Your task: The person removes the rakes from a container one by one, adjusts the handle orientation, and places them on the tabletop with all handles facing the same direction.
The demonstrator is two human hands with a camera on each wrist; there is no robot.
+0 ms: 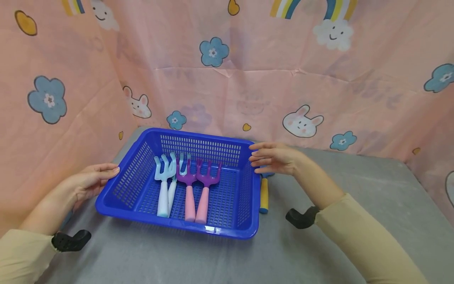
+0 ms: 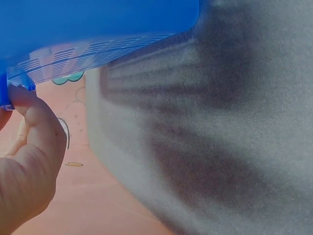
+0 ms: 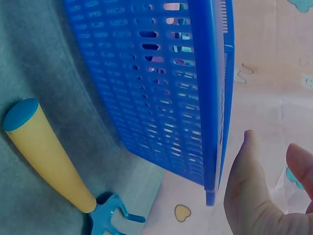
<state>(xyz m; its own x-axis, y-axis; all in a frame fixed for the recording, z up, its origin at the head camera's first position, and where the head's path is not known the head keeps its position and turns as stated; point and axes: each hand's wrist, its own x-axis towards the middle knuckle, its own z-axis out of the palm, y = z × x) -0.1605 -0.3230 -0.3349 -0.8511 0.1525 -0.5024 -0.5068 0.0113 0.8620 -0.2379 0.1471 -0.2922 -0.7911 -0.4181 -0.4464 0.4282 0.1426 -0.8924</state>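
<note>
A blue plastic basket (image 1: pixel 177 228) stands at the middle left of the head view. My left hand (image 1: pixel 93 179) pinches its left rim between thumb and fingers. In the left wrist view, that side of the basket (image 2: pixel 98 19) is raised off the surface, with shadow below. Two garden hand forks with purple tines and pink handles (image 1: pixel 202 203) lie inside, beside light blue forks with pale handles (image 1: pixel 162 197). By the right rim, my right hand (image 1: pixel 274 157) has its fingers extended; the right wrist view shows its thumb and finger apart, holding nothing.
A hand fork with a yellow handle (image 3: pixel 54 161) and blue tines lies on the grey surface (image 1: pixel 337 236), just right of the basket. Pink printed cloth (image 1: pixel 248 90) hangs behind and at both sides.
</note>
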